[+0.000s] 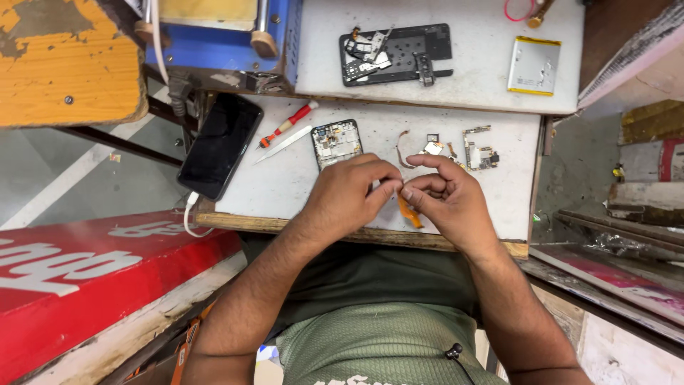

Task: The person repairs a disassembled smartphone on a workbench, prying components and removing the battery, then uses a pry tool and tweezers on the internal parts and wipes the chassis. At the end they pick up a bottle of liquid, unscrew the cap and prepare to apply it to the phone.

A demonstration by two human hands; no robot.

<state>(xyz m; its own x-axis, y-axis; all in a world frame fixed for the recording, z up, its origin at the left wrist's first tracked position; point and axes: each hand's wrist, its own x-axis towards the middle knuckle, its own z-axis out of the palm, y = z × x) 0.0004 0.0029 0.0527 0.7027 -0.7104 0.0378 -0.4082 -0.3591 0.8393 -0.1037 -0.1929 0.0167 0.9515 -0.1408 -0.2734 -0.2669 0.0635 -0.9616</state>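
Ribbon cable [410, 211], orange, hangs pinched between both grips; left hand [347, 191] and right hand [445, 197] touching fingertips.

A white table [285, 185] has a wooden edge. A red board [92, 278] sits beside it. The floor [92, 178] is grey.

Two hands [349, 196], one screwdriver [288, 125], one battery [534, 65]

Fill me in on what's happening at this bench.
A person holds an orange flex cable between both hands, left hand and right hand, fingertips meeting over the white bench. An opened phone frame and small loose parts lie just beyond. A black phone, red screwdriver and battery lie untouched.
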